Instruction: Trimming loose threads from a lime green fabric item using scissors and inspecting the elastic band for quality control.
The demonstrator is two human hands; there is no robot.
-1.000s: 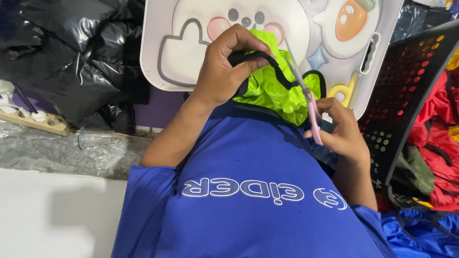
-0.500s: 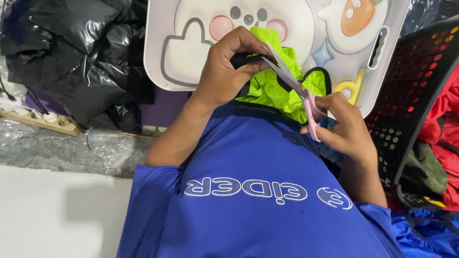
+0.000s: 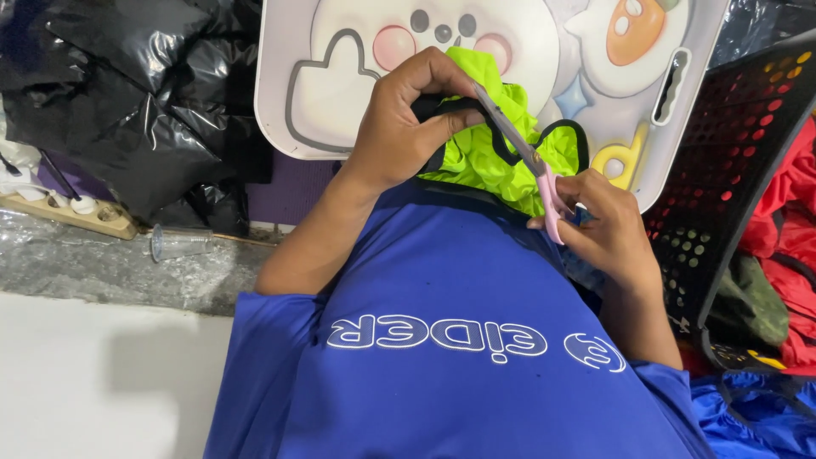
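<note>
Over the blue shirt (image 3: 450,280) spread across the lap, the left hand (image 3: 399,127) pinches the black trim of a neon-green garment (image 3: 493,153), while the right hand (image 3: 608,229) is closed on pink-handled scissors (image 3: 531,161), blades at the trim. A cartoon tray (image 3: 340,76) sits behind.

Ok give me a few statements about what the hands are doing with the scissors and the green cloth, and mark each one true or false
1. The right hand holds pink-handled scissors. True.
2. The left hand lies flat on the blue shirt. False: it pinches the neon green cloth and its black trim.
3. The scissor blades point toward the left hand. True.
4. The cloth is red. False: it is neon green.
5. A black perforated basket stands beside the right hand. True.
</note>
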